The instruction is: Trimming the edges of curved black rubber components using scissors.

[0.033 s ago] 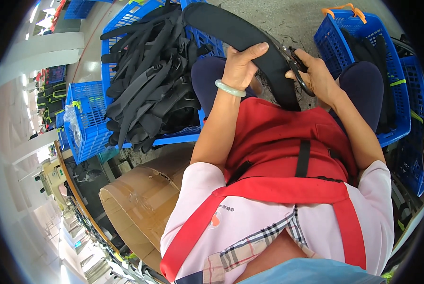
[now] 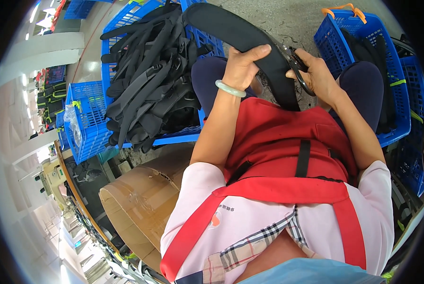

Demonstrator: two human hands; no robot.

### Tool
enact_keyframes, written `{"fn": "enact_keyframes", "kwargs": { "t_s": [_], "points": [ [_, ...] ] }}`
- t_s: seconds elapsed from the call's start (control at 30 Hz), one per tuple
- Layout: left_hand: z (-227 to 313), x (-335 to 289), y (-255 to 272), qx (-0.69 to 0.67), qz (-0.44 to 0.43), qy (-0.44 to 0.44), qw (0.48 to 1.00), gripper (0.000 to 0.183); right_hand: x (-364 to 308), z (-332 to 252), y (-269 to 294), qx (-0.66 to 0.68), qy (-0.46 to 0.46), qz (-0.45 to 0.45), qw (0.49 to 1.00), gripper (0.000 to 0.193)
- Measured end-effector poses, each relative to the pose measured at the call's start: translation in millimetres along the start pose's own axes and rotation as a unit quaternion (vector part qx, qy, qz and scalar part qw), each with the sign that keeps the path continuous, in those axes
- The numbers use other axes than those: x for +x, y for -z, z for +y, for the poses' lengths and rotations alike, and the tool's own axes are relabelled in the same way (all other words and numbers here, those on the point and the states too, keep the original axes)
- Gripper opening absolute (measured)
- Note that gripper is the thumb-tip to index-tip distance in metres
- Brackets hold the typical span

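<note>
A long, curved black padded strap [image 2: 273,64] stretches between my knees, its broad end reaching out over the blue crate at the far left. My left hand [image 2: 240,66] is closed round its middle, thumb on top. In my right hand [image 2: 320,78] are scissors [image 2: 303,81] with dark handles; their metal part lies along the strap's right edge. Whether the blades touch the fabric I cannot tell. The strap's lower end hangs down to my red apron [image 2: 287,137].
To the left, a blue crate [image 2: 162,140] is heaped with similar black straps [image 2: 150,85]. Another blue crate [image 2: 335,42] with black pieces stands right of my knee. A smaller blue crate [image 2: 86,123] and a cardboard box [image 2: 136,199] are at the left. Dark scraps litter the floor [image 2: 287,19].
The strap's far end and my left thumb have shifted very slightly. Both hands keep their hold.
</note>
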State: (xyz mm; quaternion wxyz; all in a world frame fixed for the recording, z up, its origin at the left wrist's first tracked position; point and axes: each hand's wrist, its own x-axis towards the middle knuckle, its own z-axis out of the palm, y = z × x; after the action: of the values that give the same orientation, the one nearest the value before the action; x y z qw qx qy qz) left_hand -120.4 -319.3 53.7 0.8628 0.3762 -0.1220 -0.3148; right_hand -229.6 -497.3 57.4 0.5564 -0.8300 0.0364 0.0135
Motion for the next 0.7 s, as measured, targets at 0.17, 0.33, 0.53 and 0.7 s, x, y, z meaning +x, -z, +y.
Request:
{"fn": "enact_keyframes", "kwargs": {
  "t_s": [0.17,0.33,0.53,0.7],
  "points": [
    [14,2,-1,-0.025,0.030,-0.037,0.999,0.016,3,-3,1,-0.059,-0.002,0.019,0.998,0.044],
    [1,3,6,-0.009,0.008,-0.033,0.999,0.015,0,-5,-3,-0.029,0.024,0.061,0.997,0.045],
    [-33,-4,-5,0.324,-0.096,0.066,0.939,0.032,16,-14,11,0.047,0.055,0.146,0.987,0.038],
    [-20,-7,-20,0.546,0.000,-0.164,0.822,0.047,3,-11,17,0.197,-0.010,0.137,0.971,0.026]
  ]
}}
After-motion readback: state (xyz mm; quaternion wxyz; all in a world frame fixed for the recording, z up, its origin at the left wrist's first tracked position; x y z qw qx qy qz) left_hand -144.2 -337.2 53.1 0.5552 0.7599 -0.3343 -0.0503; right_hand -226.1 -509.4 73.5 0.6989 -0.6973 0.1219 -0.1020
